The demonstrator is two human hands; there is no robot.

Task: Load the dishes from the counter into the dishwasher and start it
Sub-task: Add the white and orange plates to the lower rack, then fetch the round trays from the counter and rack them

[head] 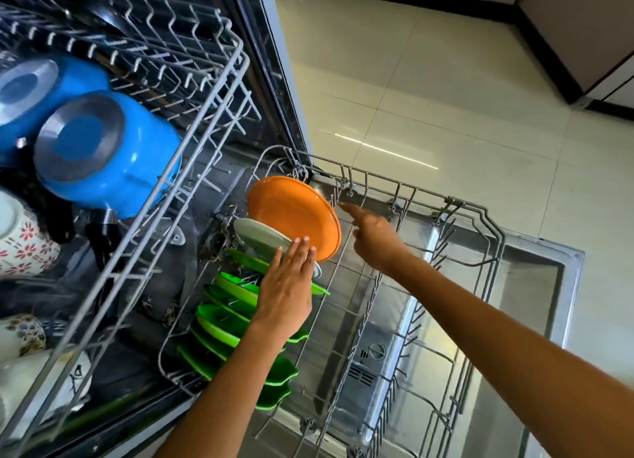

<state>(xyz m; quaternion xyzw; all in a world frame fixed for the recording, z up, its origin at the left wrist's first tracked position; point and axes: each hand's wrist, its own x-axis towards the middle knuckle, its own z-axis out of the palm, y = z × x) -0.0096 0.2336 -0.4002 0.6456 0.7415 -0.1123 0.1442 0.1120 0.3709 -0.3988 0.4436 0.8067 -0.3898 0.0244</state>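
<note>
The dishwasher's lower rack (pixel 456 207) is pulled out over the open door. An orange plate (pixel 291 214) stands on edge in it, with a pale grey plate (pixel 260 238) just behind and a row of several green plates (pixel 226 320) nearer me. My left hand (pixel 286 286) lies flat with straight fingers over the green plates, fingertips touching the orange plate's lower edge. My right hand (pixel 374 238) hovers to the right of the orange plate, index finger pointing at the rack's far wire; its other fingers are curled and it holds nothing.
The upper rack (pixel 212 90) is pulled out on the left, with two blue pots (pixel 103 152) upside down and flowered white cups (pixel 20 245). The right half of the lower rack holds bare tines. The steel door (pixel 535 286) lies open over the tiled floor (pixel 429 97).
</note>
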